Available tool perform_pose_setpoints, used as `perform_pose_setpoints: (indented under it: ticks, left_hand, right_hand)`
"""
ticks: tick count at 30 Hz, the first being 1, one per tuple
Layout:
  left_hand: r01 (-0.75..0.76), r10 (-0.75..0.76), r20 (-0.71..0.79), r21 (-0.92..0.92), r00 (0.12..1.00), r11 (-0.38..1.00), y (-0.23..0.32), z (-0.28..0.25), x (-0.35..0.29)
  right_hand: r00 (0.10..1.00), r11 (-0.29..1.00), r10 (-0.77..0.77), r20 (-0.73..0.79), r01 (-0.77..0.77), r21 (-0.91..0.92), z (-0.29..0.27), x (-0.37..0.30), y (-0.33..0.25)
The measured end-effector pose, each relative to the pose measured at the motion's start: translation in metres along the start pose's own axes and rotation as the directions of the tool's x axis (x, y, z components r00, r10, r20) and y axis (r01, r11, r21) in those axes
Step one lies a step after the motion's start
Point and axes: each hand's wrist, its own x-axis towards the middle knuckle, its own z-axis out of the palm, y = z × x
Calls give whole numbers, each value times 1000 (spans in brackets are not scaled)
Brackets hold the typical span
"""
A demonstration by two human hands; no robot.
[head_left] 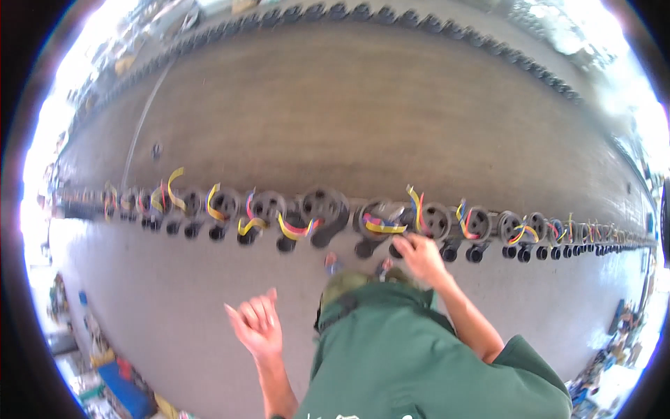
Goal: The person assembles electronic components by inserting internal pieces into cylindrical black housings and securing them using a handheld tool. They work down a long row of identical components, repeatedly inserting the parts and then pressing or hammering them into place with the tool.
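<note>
A long row of black round parts with holes in their faces lines the near edge of a wide brown-grey surface. Bundles of yellow, red and blue wires stick out of many. My right hand reaches to one round part just right of the middle. Its fingers are pinched together beside the coloured wires there; what lies between the fingertips cannot be made out. A larger round part sits to its left. My left hand, lower left, is raised over the floor, empty, with thumb apart and middle fingers loosely curled.
Another row of dark round parts runs along the surface's far edge. Smaller black cylinders hang below the near row. Grey floor lies between me and the row. A blue box and clutter stand at lower left.
</note>
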Motion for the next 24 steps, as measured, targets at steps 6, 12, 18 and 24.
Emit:
perform_pose_setpoints:
  ticks: [6, 12, 18, 24]
  left_hand:
    - [348, 463, 821, -564, 336, 749, 29, 197, -9]
    - [349, 423, 849, -520, 317, 780, 30, 215, -26]
    - [357, 401, 849, -514, 344, 780, 29, 225, -42]
    - [337, 392, 836, -523, 385, 783, 27, 218, -45]
  right_hand:
    - [999, 948, 42, 30, -50, 314, -21, -25, -13]
    - [984, 938, 2, -177, 60, 342, -77, -62, 3]
    - [967, 986, 152, -203, -134, 98, -69, -54, 52]
    - [952, 958, 232, -202, -187, 217, -69, -58, 36]
